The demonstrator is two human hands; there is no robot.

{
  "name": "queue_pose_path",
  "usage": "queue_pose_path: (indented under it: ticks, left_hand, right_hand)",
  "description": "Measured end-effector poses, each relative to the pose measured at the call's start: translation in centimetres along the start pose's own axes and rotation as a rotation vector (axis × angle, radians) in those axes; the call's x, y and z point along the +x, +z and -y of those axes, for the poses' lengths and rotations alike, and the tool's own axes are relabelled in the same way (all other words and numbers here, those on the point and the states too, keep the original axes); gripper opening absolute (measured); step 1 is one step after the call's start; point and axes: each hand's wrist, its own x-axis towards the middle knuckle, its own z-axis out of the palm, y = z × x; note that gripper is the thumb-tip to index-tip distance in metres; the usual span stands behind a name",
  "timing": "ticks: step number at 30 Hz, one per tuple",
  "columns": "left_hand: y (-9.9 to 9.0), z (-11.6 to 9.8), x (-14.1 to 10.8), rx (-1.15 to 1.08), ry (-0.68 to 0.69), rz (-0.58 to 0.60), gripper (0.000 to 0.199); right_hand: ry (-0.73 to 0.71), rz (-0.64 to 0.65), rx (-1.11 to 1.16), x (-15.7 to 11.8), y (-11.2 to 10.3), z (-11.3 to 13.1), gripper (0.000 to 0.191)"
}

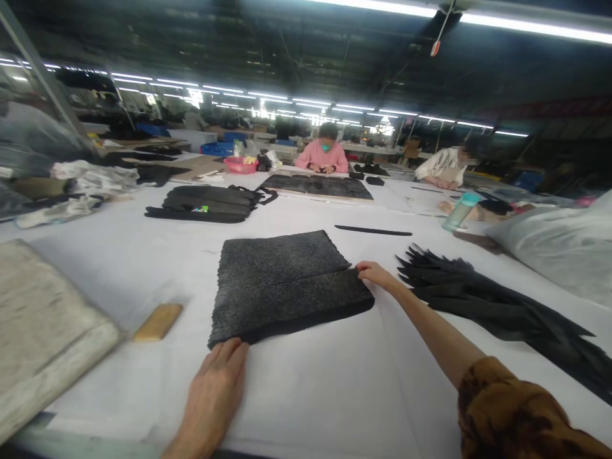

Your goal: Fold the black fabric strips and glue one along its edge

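Observation:
A dark grey, speckled fabric panel [282, 274] lies on the white table, made of strips laid side by side, with ragged left and right edges. Its near strip has a smooth black edge turned toward me. At the panel's near left corner, my left hand [215, 382] has its fingers bent together on the edge; the thumb is hidden. My right hand [377, 274] reaches across and pinches the right end of the near strip. A narrow black strip [373, 230] lies apart, beyond the panel.
Loose black fabric strips [482, 299] lie in a pile at right. On the left are a yellowish block [158, 322] and a worn pale board [43, 331]. Farther back are stacked black pieces [205, 203], a bottle [461, 211], a pink basket [240, 166] and two co-workers.

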Motion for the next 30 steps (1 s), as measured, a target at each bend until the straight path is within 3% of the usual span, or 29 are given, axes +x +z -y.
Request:
queue_pose_path:
  ticks: [4,9,12,16,23,30]
  left_hand:
    - [0.3,0.0,-0.4,0.048,0.014,-0.016,0.031]
    - [0.6,-0.3,-0.8,0.13,0.064,-0.103,0.031]
    - [0.6,-0.4,-0.8,0.165,0.08,-0.121,0.031]
    - [0.5,-0.4,-0.7,0.182,0.114,-0.136,0.031]
    - [0.6,-0.8,-0.9,0.212,0.082,-0.079,0.034]
    - [0.6,-0.8,-0.8,0.152,0.055,-0.068,0.032]
  right_hand:
    - [-0.028,-0.006,-0.043,-0.9,0.6,0.5,0.009]
    - [-0.161,-0.178,-0.129,-3.9,0.5,2.4,0.016]
    - [-0.218,-0.261,-0.227,-3.7,0.3,3.7,0.021]
    - [-0.099,-0.254,-0.309,-1.0,0.7,3.8,0.019]
    - [0.119,-0.207,-0.367,1.0,2.9,0.8,0.01]
    - [0.243,-0.264,-0.321,1.8,0.2,-0.1,0.004]
